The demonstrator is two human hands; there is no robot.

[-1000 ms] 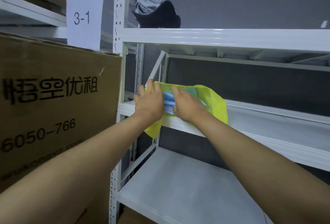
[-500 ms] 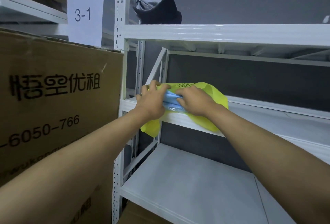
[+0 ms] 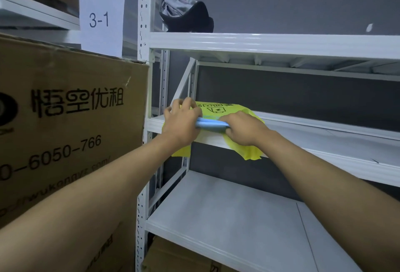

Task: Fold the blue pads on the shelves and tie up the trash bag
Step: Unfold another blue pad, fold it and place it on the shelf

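Cardboard box [image 3: 65,133]: fills the left side, closed, printed with black characters and digits; its contents cannot be seen.
Paper label [image 3: 101,11]: white sheet reading "3-1", above the box, just left of the white upright post [image 3: 144,33].
Top shelf [image 3: 270,42]: carries a black pouch-like container [image 3: 190,20] near its left end, with crumpled grey fabric [image 3: 175,5] sticking out of its top.
Middle shelf [image 3: 324,141]: holds the yellow trash bag at its left near edge; the rest of the board to the right is bare.
Left hand [image 3: 180,123]: palm down on the left end of the bundle, fingers curled over the far side of the bag, thumb side pressed against the blue pad.
Blue pad [image 3: 211,123]: a flattened, folded light-blue strip lying on the yellow trash bag, visible only between the two hands.
Yellow trash bag [image 3: 218,109]: lies on the middle shelf with black print on top; two flaps hang over the shelf's near edge, one below each hand.
Right hand [image 3: 244,128]: knuckles up, fingers closed tight around the right end of the pad and the bag plastic beneath it.
Lower shelf [image 3: 238,217]: bare grey board.
Below the lower shelf: another cardboard carton [image 3: 177,258], only its top showing.
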